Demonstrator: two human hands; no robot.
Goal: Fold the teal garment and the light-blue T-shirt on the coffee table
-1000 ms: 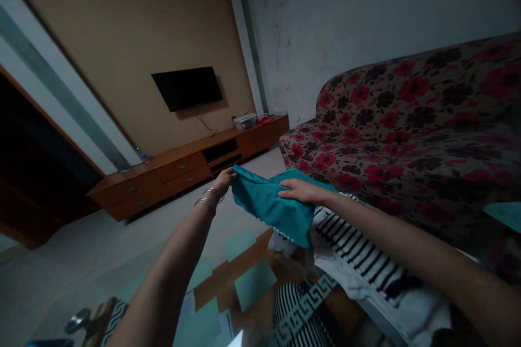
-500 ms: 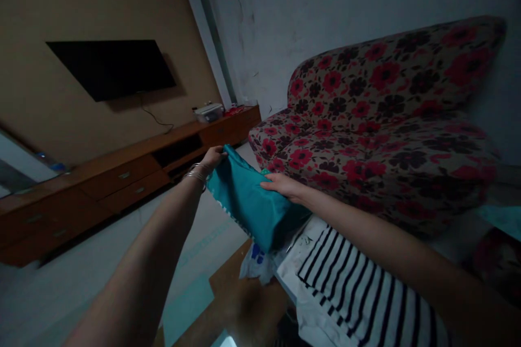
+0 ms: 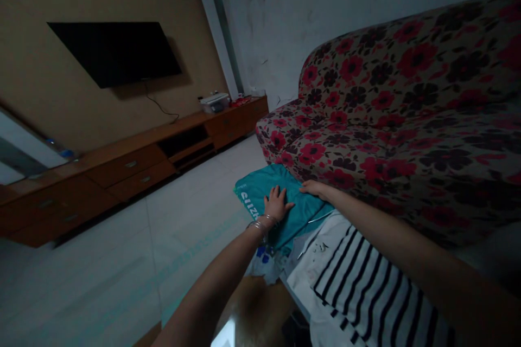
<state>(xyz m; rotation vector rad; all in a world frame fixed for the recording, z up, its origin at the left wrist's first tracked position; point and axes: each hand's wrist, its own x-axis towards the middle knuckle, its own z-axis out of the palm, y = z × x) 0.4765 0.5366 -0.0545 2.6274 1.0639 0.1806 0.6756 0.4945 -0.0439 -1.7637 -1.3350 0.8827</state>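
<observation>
A teal garment [image 3: 299,203] with white lettering along its left edge lies folded and spread, near the front of the sofa. My left hand [image 3: 277,205], with bangles on the wrist, rests flat on it with the fingers apart. At the garment's right edge, my right hand [image 3: 315,188] has its fingers closed on the cloth. Closer to me, a black-and-white striped garment [image 3: 374,276] lies on white clothing [image 3: 303,276], below my right forearm. A white plastic bag with blue print [image 3: 264,260] shows under the teal garment's near edge.
The flower-patterned sofa [image 3: 366,119] stands at the right. Along the left wall runs a low wooden cabinet [image 3: 134,165] with a clear plastic box [image 3: 215,103] on it. A television [image 3: 118,54] hangs above. A brown glossy surface [image 3: 256,303] shows below my left forearm.
The teal garment, held up between both hands before, now lies flat. My left hand has let go of its corner and moved right and down onto it; my right hand has shifted slightly right.
</observation>
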